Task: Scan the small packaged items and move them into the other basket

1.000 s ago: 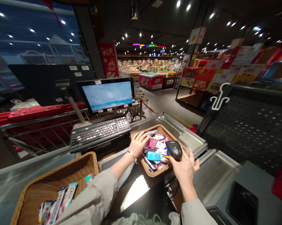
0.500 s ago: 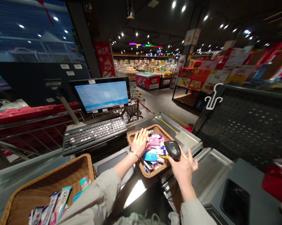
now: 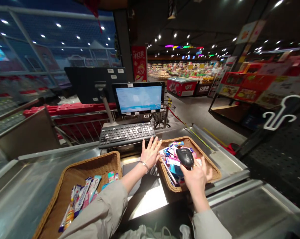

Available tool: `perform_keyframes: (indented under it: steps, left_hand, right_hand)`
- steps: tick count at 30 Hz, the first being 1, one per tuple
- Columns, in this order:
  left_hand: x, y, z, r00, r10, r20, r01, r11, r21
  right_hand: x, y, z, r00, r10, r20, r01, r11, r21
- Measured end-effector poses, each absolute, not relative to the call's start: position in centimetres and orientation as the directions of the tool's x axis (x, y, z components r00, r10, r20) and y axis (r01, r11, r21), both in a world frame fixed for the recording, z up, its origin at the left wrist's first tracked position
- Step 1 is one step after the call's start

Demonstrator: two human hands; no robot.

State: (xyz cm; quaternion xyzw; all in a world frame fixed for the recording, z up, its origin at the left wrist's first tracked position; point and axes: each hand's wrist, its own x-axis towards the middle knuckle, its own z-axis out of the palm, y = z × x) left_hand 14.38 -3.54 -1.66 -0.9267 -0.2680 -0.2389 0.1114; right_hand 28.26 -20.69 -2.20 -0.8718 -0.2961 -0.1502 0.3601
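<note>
My right hand (image 3: 197, 176) is closed around a black handheld barcode scanner (image 3: 185, 157), its rounded head over a wicker basket (image 3: 209, 169). In that basket lies a jumble of small packets (image 3: 173, 161) in pink, white and blue, partly hidden by the scanner. At the basket's left rim is my left hand (image 3: 150, 153), fingers spread and holding nothing visible; I cannot tell whether its fingertips touch the packets. A larger wicker basket (image 3: 57, 186) on the left contains several slim packets (image 3: 83, 196), partly covered by my left sleeve.
Behind my left hand are a black keyboard (image 3: 127, 133) and a lit monitor (image 3: 140, 98), with a second screen's back (image 3: 90, 84) beside it. Metal counter surfaces (image 3: 249, 209) lie at both sides. A white hook (image 3: 279, 114) hangs at right.
The view has turned left. My left hand has shifted from over the packets to the basket's left rim. The scanner stays in my right hand above the basket.
</note>
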Motion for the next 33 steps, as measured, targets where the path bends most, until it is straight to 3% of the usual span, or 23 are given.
perform_keyframes:
  steps: [11,17,24,33]
  left_hand:
    - [4.9,-3.1,-2.4,0.605,0.636,0.479,0.746,-0.663,-0.062]
    - [-0.5,-3.4,-3.6,0.491,0.721,0.488,0.838,-0.545,-0.038]
    - [-6.5,-3.5,-4.6,0.325,0.806,0.495,0.907,-0.413,0.077]
    - [-12.3,-3.2,-6.7,0.29,0.858,0.423,0.933,-0.353,0.075]
  right_hand:
    - [23.9,-16.4,-2.6,0.64,0.613,0.464,0.75,-0.366,-0.551]
    - [21.4,-14.7,-2.5,0.599,0.663,0.448,0.765,-0.31,-0.565]
    - [19.0,-13.5,-3.2,0.517,0.733,0.442,0.809,-0.248,-0.534]
    - [16.8,-12.5,-4.4,0.453,0.771,0.448,0.837,-0.195,-0.511]
